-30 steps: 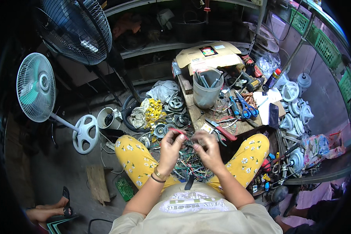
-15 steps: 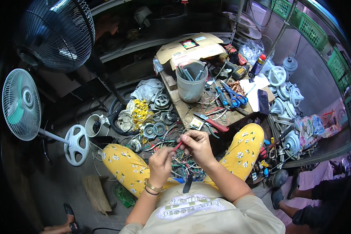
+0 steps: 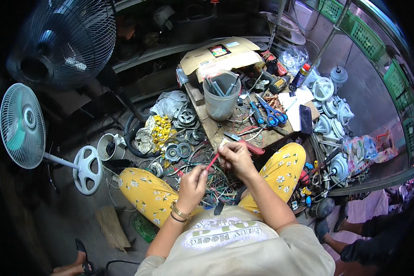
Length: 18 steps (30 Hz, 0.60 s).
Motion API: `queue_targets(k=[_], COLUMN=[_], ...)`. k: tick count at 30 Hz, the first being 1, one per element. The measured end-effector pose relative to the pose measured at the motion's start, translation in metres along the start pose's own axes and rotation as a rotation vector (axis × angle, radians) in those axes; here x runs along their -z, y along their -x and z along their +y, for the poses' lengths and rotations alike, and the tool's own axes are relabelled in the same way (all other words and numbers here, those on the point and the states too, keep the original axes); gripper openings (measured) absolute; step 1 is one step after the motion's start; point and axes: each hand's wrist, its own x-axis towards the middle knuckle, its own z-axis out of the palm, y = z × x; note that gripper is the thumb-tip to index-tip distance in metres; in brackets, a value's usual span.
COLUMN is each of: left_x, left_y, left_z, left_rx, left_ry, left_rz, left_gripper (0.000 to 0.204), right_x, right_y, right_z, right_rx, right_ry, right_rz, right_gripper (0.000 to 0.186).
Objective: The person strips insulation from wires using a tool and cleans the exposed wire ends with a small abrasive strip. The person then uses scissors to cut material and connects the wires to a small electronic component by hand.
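Note:
A short piece of thin red wire (image 3: 213, 161) stretches between my two hands, above my lap. My left hand (image 3: 192, 186) pinches its lower end between thumb and fingers. The upper end is in the closed fingers of my right hand (image 3: 237, 159), which covers that tip. Just beyond the right hand, a red-handled knife (image 3: 255, 149) lies at the near edge of the low wooden worktable (image 3: 206, 120). Below both hands, tangled coloured wire scraps (image 3: 216, 187) cover the ground between my knees.
On the table stand a bucket of tools (image 3: 221, 108), blue scissors (image 3: 274, 116) and a dark phone (image 3: 305, 118). Motor parts (image 3: 186, 117) and a white fan (image 3: 24, 124) are at the left. Pale plastic fan parts (image 3: 336, 110) pile up at the right. Another person's foot (image 3: 322, 230) shows lower right.
My hands have drawn slightly apart, the right one upward and rightward, so more of the red wire shows between them. The whole view has shifted a little.

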Motion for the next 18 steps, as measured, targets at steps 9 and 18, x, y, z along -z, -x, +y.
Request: queue_targets(k=[9, 18], left_x=[0.006, 0.024], left_y=[-0.014, -0.021], left_z=[-0.020, -0.009], left_rx=[0.344, 0.450], left_ry=[0.576, 0.785], left_rz=[0.051, 0.080], left_gripper=[0.018, 0.020], right_x=[0.097, 0.103], right_y=[-0.056, -0.065], right_z=[0.057, 0.063], right_rx=[0.258, 0.461], right_ry=[1.501, 1.207], right_rz=[0.321, 0.442], right_gripper=[0.032, 0.027])
